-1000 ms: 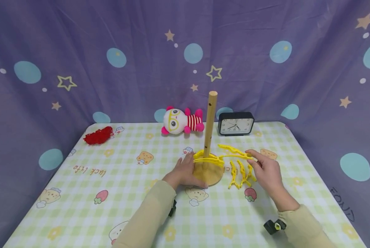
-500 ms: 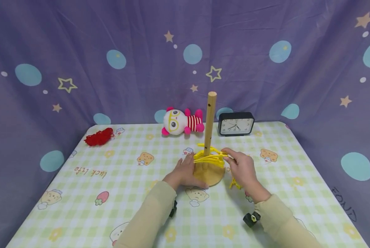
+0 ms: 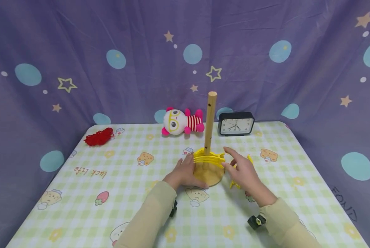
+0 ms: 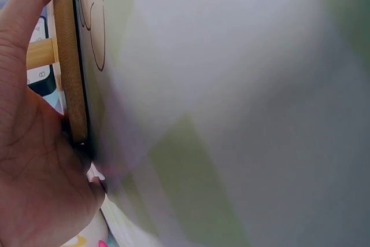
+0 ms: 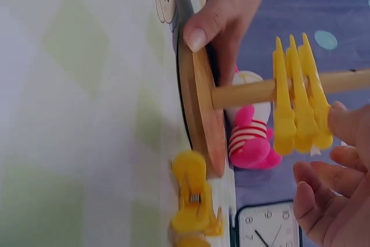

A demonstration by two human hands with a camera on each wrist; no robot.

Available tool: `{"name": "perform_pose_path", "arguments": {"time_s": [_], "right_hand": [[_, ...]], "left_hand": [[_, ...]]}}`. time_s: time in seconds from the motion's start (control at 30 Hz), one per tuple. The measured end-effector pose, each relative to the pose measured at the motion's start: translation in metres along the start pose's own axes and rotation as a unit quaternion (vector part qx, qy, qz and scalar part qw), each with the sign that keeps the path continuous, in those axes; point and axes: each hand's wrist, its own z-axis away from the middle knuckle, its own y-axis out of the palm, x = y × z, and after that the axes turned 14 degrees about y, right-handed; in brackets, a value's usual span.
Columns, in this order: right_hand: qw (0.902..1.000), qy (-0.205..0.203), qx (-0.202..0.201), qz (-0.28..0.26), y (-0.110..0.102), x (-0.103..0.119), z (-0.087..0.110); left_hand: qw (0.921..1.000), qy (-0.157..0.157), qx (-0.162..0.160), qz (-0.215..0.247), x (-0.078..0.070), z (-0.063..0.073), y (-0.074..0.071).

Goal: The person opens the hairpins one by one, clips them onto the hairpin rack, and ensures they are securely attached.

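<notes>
Gripping the wooden base at its left side with the left hand. Counting three yellow clips already round the pole. Holding nothing, apparently, with the right hand, loosely parted just beside them. Judging loose clips farther right, partly hidden by that hand, as left to attach. Noting red bundle, plush panda and clock behind, seemingly unobstructive.
</notes>
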Motion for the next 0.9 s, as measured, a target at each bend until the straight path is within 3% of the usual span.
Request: {"name": "perform_pose_path", "arguments": {"time_s": [0.53, 0.73, 0.9], "right_hand": [[0.9976, 0.051, -0.030, 0.035, -0.034, -0.054, 0.014], [0.9934, 0.070, -0.032, 0.084, -0.037, -0.065, 0.015], [0.9860, 0.102, -0.004, 0.131, -0.035, -0.069, 0.017]], "left_hand": [[1.0000, 0.002, 0.008, 0.000, 0.002, -0.001, 0.000], [1.0000, 0.000, 0.005, 0.000, 0.002, -0.002, 0.000], [1.0000, -0.001, 0.009, 0.000, 0.002, -0.003, 0.001]]}}
